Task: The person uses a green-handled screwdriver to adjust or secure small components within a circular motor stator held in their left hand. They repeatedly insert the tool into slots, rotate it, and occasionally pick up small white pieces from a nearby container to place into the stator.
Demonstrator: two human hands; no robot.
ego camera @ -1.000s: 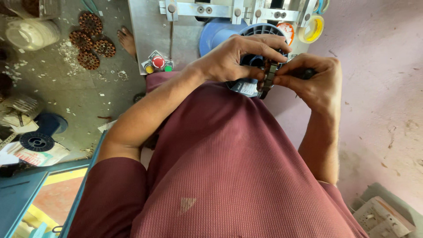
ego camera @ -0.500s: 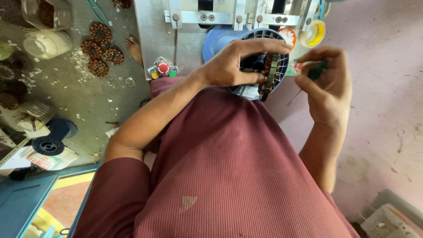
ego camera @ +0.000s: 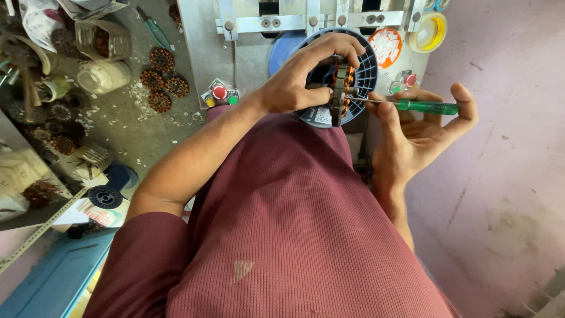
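Hands: left [ego camera: 306, 79] grips stator [ego camera: 341, 88]; right [ego camera: 421, 126] cradles screwdriver [ego camera: 412, 106].

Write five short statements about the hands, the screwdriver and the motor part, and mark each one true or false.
1. The right hand holds a green-handled screwdriver. True.
2. The left hand rests flat on the floor. False: it grips the motor part with copper windings.
3. The screwdriver tip points toward the motor part. True.
4. The motor part is held in front of a red plastic spool. False: the spool behind it is blue.
5. Several wound copper coils lie on the floor to the left. True.
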